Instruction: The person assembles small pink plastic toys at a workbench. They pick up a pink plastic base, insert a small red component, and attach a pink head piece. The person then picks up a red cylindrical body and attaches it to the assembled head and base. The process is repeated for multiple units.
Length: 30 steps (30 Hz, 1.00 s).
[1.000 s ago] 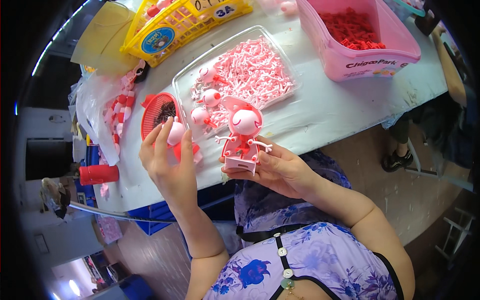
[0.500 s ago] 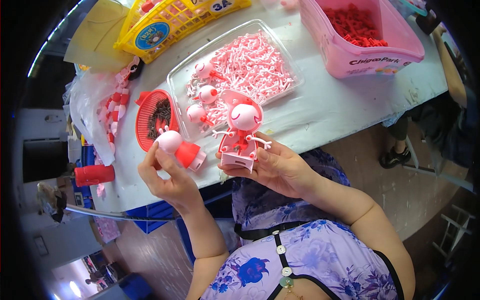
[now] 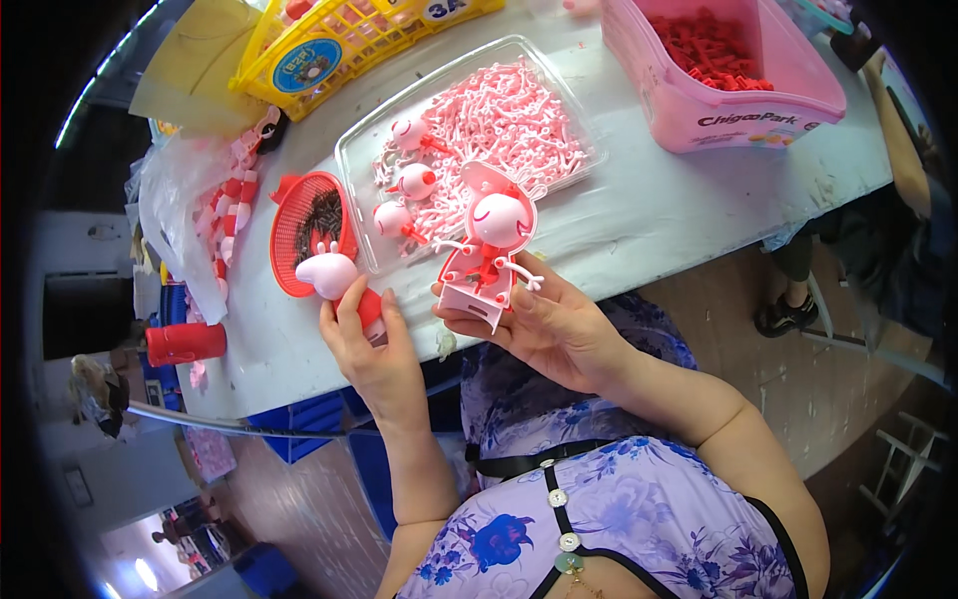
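Since the earlier frame, left hand (image 3: 371, 344) shifted slightly toward the right hand, small pig figure (image 3: 339, 280) carried along and held nearer the table edge; seated pig figure (image 3: 489, 245) kept in much the same place. Left hand observed clenched around the red body of the small pig figure, pink head upward, just in front of the red mesh basket (image 3: 309, 232). Right hand (image 3: 549, 329) found grasping the seated pig figure from beneath, fingers under its white base, figure upright against a round red backing. Both figures held above the near edge of the white table (image 3: 659, 205), just beside each other but apart. Noted behind: clear plastic tray (image 3: 469, 130) containing pink parts and three further pig heads, pink tub (image 3: 718, 95) of red pieces, yellow basket (image 3: 339, 40).
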### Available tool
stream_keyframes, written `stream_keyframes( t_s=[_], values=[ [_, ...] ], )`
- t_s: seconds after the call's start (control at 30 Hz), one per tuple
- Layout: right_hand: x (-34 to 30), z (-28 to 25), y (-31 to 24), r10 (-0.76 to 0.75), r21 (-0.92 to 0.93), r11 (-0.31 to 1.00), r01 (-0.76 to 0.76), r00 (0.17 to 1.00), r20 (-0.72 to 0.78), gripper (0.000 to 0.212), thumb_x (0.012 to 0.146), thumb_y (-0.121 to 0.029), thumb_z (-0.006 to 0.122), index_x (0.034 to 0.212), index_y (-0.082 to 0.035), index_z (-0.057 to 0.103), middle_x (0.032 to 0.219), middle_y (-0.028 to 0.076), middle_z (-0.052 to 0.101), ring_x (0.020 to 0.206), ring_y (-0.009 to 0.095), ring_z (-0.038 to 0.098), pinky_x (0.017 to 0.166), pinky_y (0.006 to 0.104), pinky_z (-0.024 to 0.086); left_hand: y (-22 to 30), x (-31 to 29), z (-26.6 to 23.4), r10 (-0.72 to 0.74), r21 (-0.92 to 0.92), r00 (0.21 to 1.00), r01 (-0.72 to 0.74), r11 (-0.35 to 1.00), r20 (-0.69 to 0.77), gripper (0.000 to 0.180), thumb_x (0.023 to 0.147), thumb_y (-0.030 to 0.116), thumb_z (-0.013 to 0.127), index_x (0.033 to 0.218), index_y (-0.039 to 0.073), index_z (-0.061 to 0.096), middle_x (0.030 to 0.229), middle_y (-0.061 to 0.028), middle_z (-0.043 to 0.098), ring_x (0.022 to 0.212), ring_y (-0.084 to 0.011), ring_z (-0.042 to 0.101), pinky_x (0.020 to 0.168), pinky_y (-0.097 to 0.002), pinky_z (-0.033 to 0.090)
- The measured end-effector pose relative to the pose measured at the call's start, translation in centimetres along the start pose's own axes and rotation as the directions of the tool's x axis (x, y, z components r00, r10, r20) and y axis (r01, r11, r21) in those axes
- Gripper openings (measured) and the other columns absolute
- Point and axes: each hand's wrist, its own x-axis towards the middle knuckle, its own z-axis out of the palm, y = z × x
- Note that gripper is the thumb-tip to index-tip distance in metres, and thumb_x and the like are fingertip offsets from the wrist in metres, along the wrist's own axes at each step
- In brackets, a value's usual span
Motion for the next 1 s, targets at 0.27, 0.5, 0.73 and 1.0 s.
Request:
stream_keyframes(
  t_s=[0.27,0.5,0.73,1.0],
  values=[
    [0.1,0.3,-0.1,0.009,0.055,0.998,-0.008,1.0,-0.013,0.049,0.097,-0.011,0.049,0.14,-0.006,0.027,0.13,0.015,0.048,0.122,0.027,0.05,0.106,0.04,0.038,-1.4,-1.1,-0.9,-0.1,-0.5,0.986,0.02,0.866,-0.135,0.043,0.086,0.0,0.062,0.122,0.0,0.038,0.12,-0.0192,0.052,0.111,-0.0236,0.054,0.094,-0.0355,0.045],
    [0.6,0.9,1.0,-0.042,-0.139,0.99,0.03,0.996,-0.083,0.051,0.094,-0.011,0.055,0.138,-0.005,0.03,0.123,0.013,0.054,0.114,0.019,0.053,0.1,0.0324,0.041,2.1,0.3,-2.4,0.006,-0.823,1.0,-0.014,0.568,-0.012,0.07,0.076,0.022,0.079,0.128,-0.004,0.039,0.118,-0.0174,0.054,0.111,-0.0299,0.057,0.1,-0.042,0.043],
    [1.4,2.6,1.6,-0.142,-0.261,0.96,0.105,0.982,-0.125,0.057,0.087,-0.006,0.065,0.135,-0.007,0.035,0.114,0.007,0.057,0.108,0.013,0.054,0.094,0.028,0.044,1.5,0.5,-0.2,0.041,-0.956,0.996,0.061,0.288,0.076,0.07,0.082,0.029,0.071,0.132,-0.005,0.037,0.129,-0.0211,0.049,0.119,-0.0342,0.052,0.105,-0.0459,0.039],
    [1.9,2.3,2.5,-0.267,-0.33,0.915,0.234,0.962,-0.058,0.057,0.083,-0.007,0.07,0.132,-0.007,0.04,0.118,0.007,0.056,0.112,0.014,0.053,0.1,0.0304,0.04,2.1,0.5,-0.2,-0.054,-0.964,0.981,0.193,0.183,0.186,0.078,0.074,0.032,0.079,0.133,-0.002,0.04,0.13,-0.0185,0.05,0.12,-0.0311,0.052,0.103,-0.0436,0.043]
  ],
)
